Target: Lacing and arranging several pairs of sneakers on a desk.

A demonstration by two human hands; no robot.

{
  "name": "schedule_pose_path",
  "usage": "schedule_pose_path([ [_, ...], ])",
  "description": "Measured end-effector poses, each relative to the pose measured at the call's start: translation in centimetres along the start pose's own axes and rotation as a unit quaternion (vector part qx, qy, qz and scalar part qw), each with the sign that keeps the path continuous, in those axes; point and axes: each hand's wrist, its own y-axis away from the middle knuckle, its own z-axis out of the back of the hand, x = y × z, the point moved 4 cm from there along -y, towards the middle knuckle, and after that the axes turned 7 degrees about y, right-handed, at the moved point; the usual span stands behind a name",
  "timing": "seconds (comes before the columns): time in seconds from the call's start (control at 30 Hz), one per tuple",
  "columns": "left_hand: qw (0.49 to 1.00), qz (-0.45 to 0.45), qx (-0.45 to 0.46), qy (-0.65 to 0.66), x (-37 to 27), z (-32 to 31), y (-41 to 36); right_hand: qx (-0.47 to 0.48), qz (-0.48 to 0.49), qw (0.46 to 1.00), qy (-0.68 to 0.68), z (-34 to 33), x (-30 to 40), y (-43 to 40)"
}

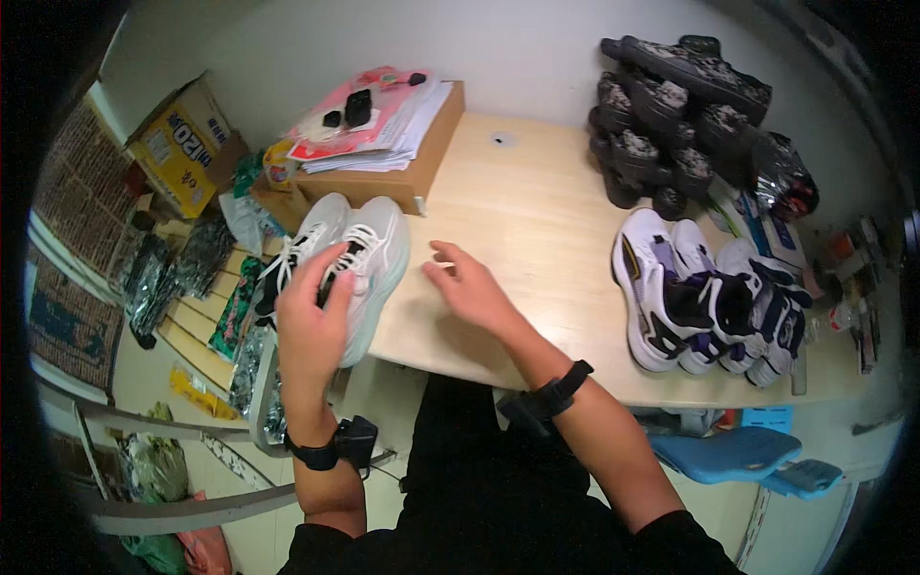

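A pair of white sneakers with white laces stands side by side at the left edge of the wooden desk (517, 215), toes pointing away from me. My left hand (314, 313) is at the heel end of the right-hand sneaker (381, 244), fingers and thumb apart over its opening; whether it grips the shoe I cannot tell. The left-hand sneaker (313, 223) is partly hidden behind that hand. My right hand (466, 284) hovers over the desk to the right of the pair, fingers apart and slightly bent, holding nothing. Both wrists carry black straps with small black devices.
White sneakers with black and purple parts (647, 295) stand at the desk's right, beside navy-and-white ones (769, 323). Dark patterned shoes (647, 108) are piled behind. A cardboard box (438, 136) bears papers. Left are a yellow carton (180, 151), wrapped bags and a metal rail (194, 514).
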Motion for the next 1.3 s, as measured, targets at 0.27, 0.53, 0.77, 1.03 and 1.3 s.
schedule_pose_path([
  [0.27,0.950,0.107,0.050,-0.288,8.5,4.5,1.4,-0.049,0.110,0.975,0.189,-10.2,5.6,-0.7],
  [0.53,0.948,0.035,0.087,-0.304,6.4,3.1,2.0,-0.154,0.118,0.978,0.080,-11.7,2.8,-0.7],
  [0.77,0.974,0.079,0.212,0.013,3.4,-0.9,2.1,-0.085,0.170,0.982,-0.017,-8.6,0.6,0.6],
  [1.03,0.949,-0.029,0.308,-0.060,1.4,-3.8,2.4,0.003,0.064,0.952,-0.301,-5.8,-0.6,1.7],
  [1.3,0.942,-0.072,0.314,-0.099,0.2,-5.4,3.0,-0.004,0.038,0.933,-0.358,-5.2,-1.3,2.2],
])
